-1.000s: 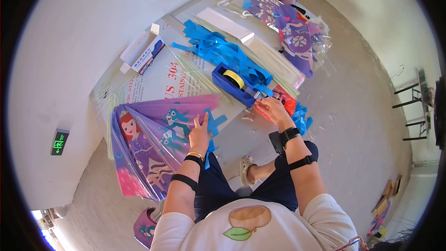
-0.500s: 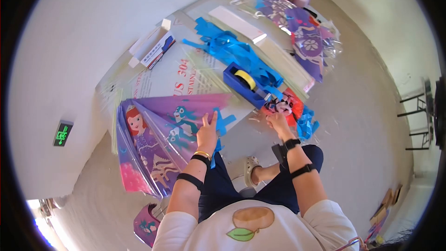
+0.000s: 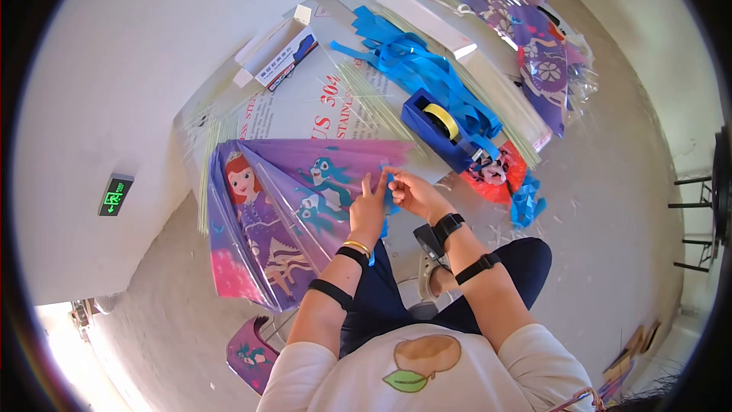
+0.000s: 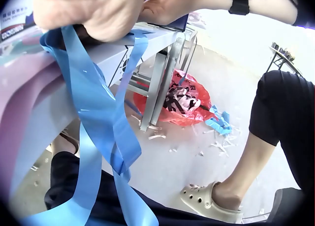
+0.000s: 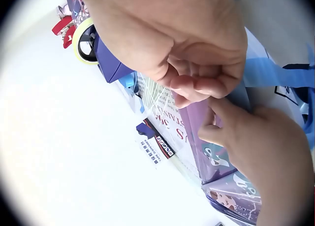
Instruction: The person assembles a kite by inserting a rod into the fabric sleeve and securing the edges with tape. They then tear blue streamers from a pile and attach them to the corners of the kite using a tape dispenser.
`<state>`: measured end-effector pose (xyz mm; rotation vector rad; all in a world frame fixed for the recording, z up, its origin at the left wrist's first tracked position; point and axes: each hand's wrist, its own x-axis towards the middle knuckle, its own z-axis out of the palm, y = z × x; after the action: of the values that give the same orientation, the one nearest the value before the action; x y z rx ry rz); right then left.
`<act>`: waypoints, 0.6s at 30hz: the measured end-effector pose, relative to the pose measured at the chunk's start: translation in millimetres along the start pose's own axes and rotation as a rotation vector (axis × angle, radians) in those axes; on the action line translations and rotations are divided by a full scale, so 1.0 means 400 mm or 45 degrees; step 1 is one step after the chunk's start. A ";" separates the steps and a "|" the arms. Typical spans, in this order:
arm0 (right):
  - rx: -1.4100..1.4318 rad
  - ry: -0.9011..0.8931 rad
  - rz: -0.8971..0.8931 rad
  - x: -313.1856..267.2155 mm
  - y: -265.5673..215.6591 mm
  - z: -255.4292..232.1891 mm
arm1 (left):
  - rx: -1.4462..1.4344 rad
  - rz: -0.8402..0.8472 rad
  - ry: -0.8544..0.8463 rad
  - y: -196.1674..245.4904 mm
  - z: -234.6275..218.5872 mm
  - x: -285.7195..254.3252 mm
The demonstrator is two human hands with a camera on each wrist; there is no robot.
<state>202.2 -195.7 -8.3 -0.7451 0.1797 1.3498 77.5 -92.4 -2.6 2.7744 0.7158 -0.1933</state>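
A purple kite (image 3: 282, 206) printed with a princess and teal animals lies over the table's near edge, under clear wrap. My left hand (image 3: 370, 217) rests on its right part, index and middle fingers straight and spread against the kite and a blue ribbon (image 4: 103, 113), which hangs in loops below the table edge. My right hand (image 3: 415, 194) has curled fingers, thumb and index pinched together right at the left fingertips; the small piece of tape there is mostly hidden by the fingers. A blue tape dispenser (image 3: 435, 130) with a yellow roll stands beyond the right hand.
Blue ribbons (image 3: 423, 69) and thin pale rods (image 3: 381, 107) lie across the table. An open tape dispenser box (image 3: 282, 53) stands at the back left. Other wrapped kites (image 3: 534, 46) lie far right. A red bag (image 3: 492, 179) sits on the floor beside the table.
My right hand has moved left from the tape dispenser to the left hand's fingertips at the kite. The left hand has stayed on the kite, while the head view has shifted.
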 end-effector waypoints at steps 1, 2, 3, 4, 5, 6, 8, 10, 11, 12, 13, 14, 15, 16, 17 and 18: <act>0.002 0.000 0.006 0.010 0.004 -0.006 | 0.038 0.018 0.004 -0.001 0.001 0.001; 0.030 0.006 0.019 0.019 0.007 -0.014 | 0.075 0.036 0.008 -0.002 0.001 0.002; 0.059 0.013 0.031 0.025 0.009 -0.019 | 0.075 0.033 0.004 -0.001 -0.002 0.002; 0.059 0.014 0.034 0.030 0.011 -0.025 | 0.078 0.036 0.007 0.000 -0.005 0.003; 0.082 0.022 0.046 0.034 0.012 -0.031 | 0.080 0.039 0.009 0.000 -0.008 0.003; 0.104 0.030 0.056 0.035 0.012 -0.031 | 0.079 0.038 0.006 0.000 -0.008 0.002; 0.114 0.031 0.059 0.035 0.010 -0.030 | 0.094 0.042 0.011 0.001 -0.011 0.002; 0.122 0.031 0.061 0.039 0.006 -0.031 | 0.091 0.050 0.018 -0.001 -0.007 0.002; 0.148 0.035 0.068 0.043 0.001 -0.031 | 0.089 0.058 0.026 -0.003 -0.006 0.001; 0.173 0.040 0.075 0.047 -0.004 -0.029 | 0.088 0.057 0.026 -0.004 -0.005 0.001; 0.172 0.040 0.076 0.050 -0.009 -0.026 | 0.093 0.053 0.021 -0.003 -0.005 0.001; 0.199 0.049 0.088 0.051 -0.015 -0.023 | 0.097 0.050 0.016 -0.003 -0.005 0.001; 0.225 0.058 0.099 0.054 -0.020 -0.022 | 0.095 0.050 0.018 -0.003 -0.005 0.002; 0.223 0.058 0.099 0.057 -0.026 -0.021 | 0.104 0.051 0.011 -0.002 -0.005 0.002; 0.243 0.068 0.126 0.059 -0.032 -0.019 | 0.114 0.051 0.005 -0.003 -0.006 0.002; 0.264 0.076 0.154 0.062 -0.037 -0.018 | 0.114 0.050 0.007 -0.005 -0.003 0.002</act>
<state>224.0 -180.0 -21.3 -0.6072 0.4113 1.3994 77.4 -90.1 -2.2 2.8726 0.6689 -0.2150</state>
